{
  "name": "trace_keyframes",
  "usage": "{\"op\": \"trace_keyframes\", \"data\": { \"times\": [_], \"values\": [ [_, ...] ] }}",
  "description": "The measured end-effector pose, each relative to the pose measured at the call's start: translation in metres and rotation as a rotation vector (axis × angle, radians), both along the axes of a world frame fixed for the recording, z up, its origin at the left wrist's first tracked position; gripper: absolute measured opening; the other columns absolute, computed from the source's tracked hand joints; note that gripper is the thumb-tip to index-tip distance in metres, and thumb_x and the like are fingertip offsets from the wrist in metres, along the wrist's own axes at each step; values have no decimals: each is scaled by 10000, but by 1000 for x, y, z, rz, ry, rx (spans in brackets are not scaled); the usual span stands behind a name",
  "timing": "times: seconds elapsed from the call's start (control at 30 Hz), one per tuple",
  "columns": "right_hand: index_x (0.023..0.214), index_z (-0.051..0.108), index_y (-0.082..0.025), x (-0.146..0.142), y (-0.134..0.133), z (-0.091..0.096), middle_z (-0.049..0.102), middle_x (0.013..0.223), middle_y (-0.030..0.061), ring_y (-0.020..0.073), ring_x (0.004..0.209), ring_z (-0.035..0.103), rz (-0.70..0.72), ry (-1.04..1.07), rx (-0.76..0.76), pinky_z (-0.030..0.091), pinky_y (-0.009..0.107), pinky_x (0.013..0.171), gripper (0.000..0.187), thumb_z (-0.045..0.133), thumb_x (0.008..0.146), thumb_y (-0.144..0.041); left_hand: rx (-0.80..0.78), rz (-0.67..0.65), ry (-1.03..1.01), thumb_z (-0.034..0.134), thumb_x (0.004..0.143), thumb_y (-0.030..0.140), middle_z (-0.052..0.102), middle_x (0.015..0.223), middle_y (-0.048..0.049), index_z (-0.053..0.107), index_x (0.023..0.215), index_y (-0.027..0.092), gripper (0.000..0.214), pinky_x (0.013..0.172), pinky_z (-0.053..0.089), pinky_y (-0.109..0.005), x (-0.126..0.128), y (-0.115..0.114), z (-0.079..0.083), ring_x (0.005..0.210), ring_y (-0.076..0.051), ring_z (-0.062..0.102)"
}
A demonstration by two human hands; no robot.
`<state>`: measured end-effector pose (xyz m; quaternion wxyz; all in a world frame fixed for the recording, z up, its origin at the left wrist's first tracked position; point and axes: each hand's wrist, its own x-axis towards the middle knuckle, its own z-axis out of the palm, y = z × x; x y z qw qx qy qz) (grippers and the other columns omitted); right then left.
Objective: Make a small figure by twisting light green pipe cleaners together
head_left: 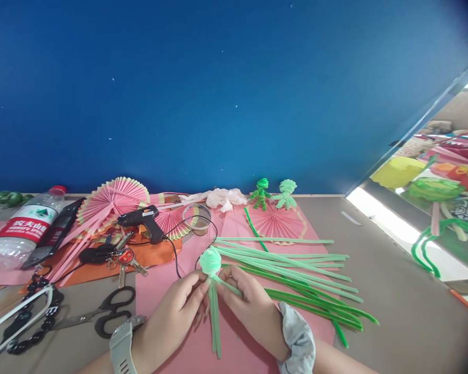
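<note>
Both my hands pinch a light green pipe-cleaner piece [211,262] with a round coiled head and long strands hanging toward me. My left hand [175,311], with a grey watch on its wrist, grips just below the head from the left. Gripping the strands from the right is my right hand [249,306], a grey scrunchie around its wrist. The piece is held over a pink paper sheet [237,348]. Several loose green pipe cleaners [296,270] lie just to the right of my hands.
A black glue gun [142,221] lies behind on pink folded paper fans [113,200]. Scissors [109,309], keys [127,257], a water bottle [21,223] and a lanyard [19,317] are at left. Two small green pipe-cleaner figures [273,195] stand by the blue wall.
</note>
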<state>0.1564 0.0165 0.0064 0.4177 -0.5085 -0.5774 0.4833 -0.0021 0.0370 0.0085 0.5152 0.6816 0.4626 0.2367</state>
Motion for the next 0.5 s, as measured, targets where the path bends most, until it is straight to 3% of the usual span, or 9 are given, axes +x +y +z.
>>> {"op": "trace_keyframes", "data": {
  "times": [0.13, 0.3, 0.5],
  "values": [
    [821, 526, -163, 2, 2, 1, 558, 804, 21, 146, 776, 529, -9, 58, 11, 419, 252, 725, 139, 444, 867, -265, -77, 21, -47, 389, 872, 392, 552, 738, 31, 526, 983, 237, 235, 619, 407, -194, -1, 1, 4, 670, -124, 502],
    [835, 531, -171, 4, 3, -2, 559, 808, 8, 129, 758, 520, 2, 70, 25, 409, 236, 711, 153, 439, 880, -285, -224, 75, -147, 398, 859, 422, 437, 606, 55, 522, 890, 213, 245, 483, 335, -184, -3, 5, 1, 522, -94, 389],
    [803, 533, -170, 6, 4, -4, 555, 781, 4, 131, 742, 509, 27, 85, 41, 397, 247, 703, 171, 438, 883, -288, -393, -58, -261, 424, 855, 401, 335, 435, 94, 519, 756, 163, 274, 425, 243, -187, -9, 20, 11, 395, -66, 242]
  ]
}}
